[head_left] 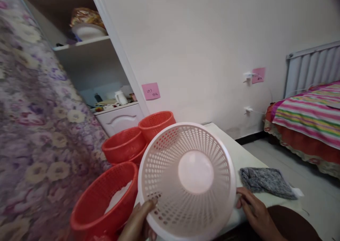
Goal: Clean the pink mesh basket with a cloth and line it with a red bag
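I hold a pale pink perforated plastic basket point(187, 179) tilted up so its inside faces me. My left hand point(138, 219) grips its lower left rim, thumb inside the bowl. My right hand point(255, 211) holds the right rim with fingers curled on the edge. Left of it lies a red perforated basket point(98, 202) with something white inside. Behind stand two more red baskets point(123, 145) point(156, 124).
A grey cloth point(267, 182) lies on the white table point(247, 156) to the right. A flowered curtain point(34, 127) hangs at left, with a white shelf cabinet point(87, 56) behind. A bed with a striped cover point(308, 117) stands at far right.
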